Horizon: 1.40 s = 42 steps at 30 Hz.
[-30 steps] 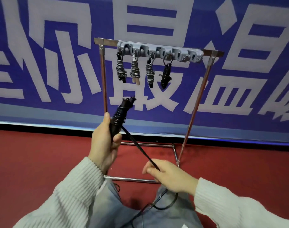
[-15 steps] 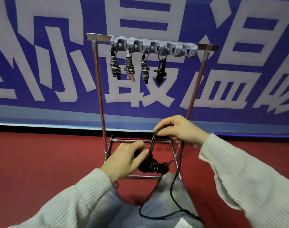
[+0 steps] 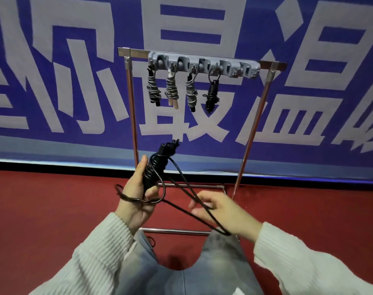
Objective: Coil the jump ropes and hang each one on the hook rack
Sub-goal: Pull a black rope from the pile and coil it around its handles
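Note:
My left hand (image 3: 136,194) grips the handles of a black jump rope (image 3: 158,165), held upright with cord wound round them. A loose turn of cord loops over my left wrist. From the handles a doubled strand of cord (image 3: 194,201) runs down to my right hand (image 3: 221,213), which holds it between its curled fingers. The grey hook rack (image 3: 204,64) sits on the top bar of a metal stand (image 3: 253,128) straight ahead. Several coiled ropes hang from its left hooks: three grey ones (image 3: 171,90) and a black one (image 3: 211,94).
The rack's right-hand hooks (image 3: 243,70) carry nothing. The stand's base bars (image 3: 175,231) lie on red floor just past my knees in grey trousers. A blue banner with large pale characters (image 3: 75,60) covers the wall behind.
My left hand has lifted the wound handles from low near the stand base to upright. My right hand has dropped from above them to the lower right, drawing the cord out.

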### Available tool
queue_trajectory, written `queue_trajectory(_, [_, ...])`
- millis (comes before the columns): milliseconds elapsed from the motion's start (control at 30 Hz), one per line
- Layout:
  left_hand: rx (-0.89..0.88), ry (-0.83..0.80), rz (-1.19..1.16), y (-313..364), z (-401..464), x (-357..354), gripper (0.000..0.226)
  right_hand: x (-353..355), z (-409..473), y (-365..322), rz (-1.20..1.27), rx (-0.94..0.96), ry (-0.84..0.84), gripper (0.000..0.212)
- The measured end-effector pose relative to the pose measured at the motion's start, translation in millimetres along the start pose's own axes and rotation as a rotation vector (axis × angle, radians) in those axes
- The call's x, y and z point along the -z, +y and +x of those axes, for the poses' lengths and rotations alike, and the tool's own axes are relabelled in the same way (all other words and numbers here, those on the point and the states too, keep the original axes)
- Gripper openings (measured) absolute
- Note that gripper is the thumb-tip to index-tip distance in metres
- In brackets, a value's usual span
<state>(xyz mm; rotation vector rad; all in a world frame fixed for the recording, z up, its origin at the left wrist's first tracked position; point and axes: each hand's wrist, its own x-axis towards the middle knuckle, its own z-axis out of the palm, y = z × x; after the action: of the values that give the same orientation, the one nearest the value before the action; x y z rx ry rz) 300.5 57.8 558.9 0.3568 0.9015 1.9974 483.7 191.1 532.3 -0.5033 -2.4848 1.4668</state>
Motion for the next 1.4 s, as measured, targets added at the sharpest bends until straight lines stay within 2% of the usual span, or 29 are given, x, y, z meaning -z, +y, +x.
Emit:
queue_trajectory(67, [0.043, -0.025, 0.052, 1, -4, 5, 0.043, 28, 7, 9, -0.419, 0.083, 0.155, 0.022])
queue_trajectory(100, [0.052, -0.050, 0.153, 2, -8, 6, 0.044, 42, 10, 16, -0.607, 0.111, 0.251, 0.029])
queue_trajectory(167, [0.013, -0.115, 0.377, 1, -16, 3, 0.044, 66, 19, 25, -0.760, 0.079, 0.405, 0.033])
queue_trajectory(233, [-0.014, -0.172, 0.476, -2, -21, 0, 0.040, 81, 35, 28, -0.549, -0.077, 0.448, 0.021])
queue_trajectory(367, [0.019, -0.221, 0.428, -5, -22, -10, 0.036, 79, 67, 20, 0.493, -0.509, 0.381, 0.017])
queue_trajectory(433, [0.003, -0.224, 0.402, -2, -21, -13, 0.037, 72, 76, 21, 0.640, -0.505, 0.435, 0.023])
queue_trajectory(500, [0.001, -0.218, 0.333, 4, -17, -13, 0.042, 64, 75, 21, 0.474, -0.354, 0.536, 0.026])
queue_trajectory(533, [0.011, -0.207, 0.307, 8, -16, -12, 0.042, 64, 71, 21, 0.226, -0.257, 0.594, 0.029])
queue_trajectory(567, [0.015, -0.184, 0.319, 13, -14, -10, 0.041, 68, 66, 24, -0.124, -0.162, 0.656, 0.032])
queue_trajectory(600, [-0.008, -0.150, 0.392, 18, -12, -7, 0.036, 75, 62, 27, -0.461, -0.093, 0.691, 0.033])
queue_trajectory(633, [-0.076, -0.099, 0.552, 20, -9, -3, 0.028, 82, 61, 31, -0.615, -0.070, 0.743, 0.033])
queue_trajectory(667, [-0.183, -0.044, 0.808, 20, -7, 1, 0.020, 88, 61, 29, -0.613, -0.097, 0.786, 0.033])
queue_trajectory(700, [-0.319, -0.002, 1.124, 18, -4, 7, 0.016, 93, 66, 23, -0.340, -0.171, 0.837, 0.031])
queue_trajectory(733, [-0.423, -0.001, 1.394, 13, 0, 13, 0.015, 96, 72, 21, 0.084, -0.260, 0.861, 0.025])
queue_trajectory(767, [-0.471, -0.005, 1.536, 8, 2, 17, 0.016, 94, 76, 18, 0.518, -0.370, 0.757, 0.019])
queue_trajectory(800, [-0.463, -0.017, 1.564, 4, 4, 18, 0.018, 90, 78, 11, 0.815, -0.438, 0.646, 0.015])
queue_trajectory(833, [-0.414, -0.039, 1.527, 2, 6, 20, 0.019, 88, 79, 10, 0.903, -0.474, 0.565, 0.011])
queue_trajectory(900, [-0.250, -0.162, 1.388, 5, 5, 21, 0.022, 91, 77, 17, 0.742, -0.410, 0.547, 0.011])
queue_trajectory(933, [-0.133, -0.253, 1.276, 7, 1, 23, 0.024, 94, 74, 23, 0.545, -0.339, 0.587, 0.013])
queue_trajectory(1000, [0.036, -0.400, 1.020, 9, -13, 22, 0.035, 99, 67, 33, -0.102, -0.188, 0.637, 0.020])
queue_trajectory(1033, [0.050, -0.417, 0.876, 12, -19, 20, 0.044, 98, 62, 39, -0.464, -0.118, 0.602, 0.024])
queue_trajectory(1067, [0.038, -0.367, 0.728, 15, -20, 17, 0.048, 93, 57, 44, -0.755, -0.030, 0.539, 0.028])
queue_trajectory(1100, [0.030, -0.266, 0.578, 20, -18, 12, 0.045, 85, 50, 49, -0.937, 0.088, 0.478, 0.032])
queue_trajectory(1133, [0.023, -0.153, 0.449, 25, -14, 9, 0.040, 76, 42, 55, -0.999, 0.191, 0.423, 0.037])
queue_trajectory(1200, [0.017, 0.006, 0.270, 33, -2, 6, 0.030, 59, 29, 61, -0.938, 0.276, 0.387, 0.042])
queue_trajectory(1267, [0.038, 0.092, 0.128, 36, 13, 10, 0.027, 46, 22, 58, -0.810, 0.282, 0.393, 0.033])
queue_trajectory(1400, [0.020, 0.222, -0.078, 22, 33, 21, 0.019, 29, 19, 48, -0.566, 0.222, 0.268, 0.025])
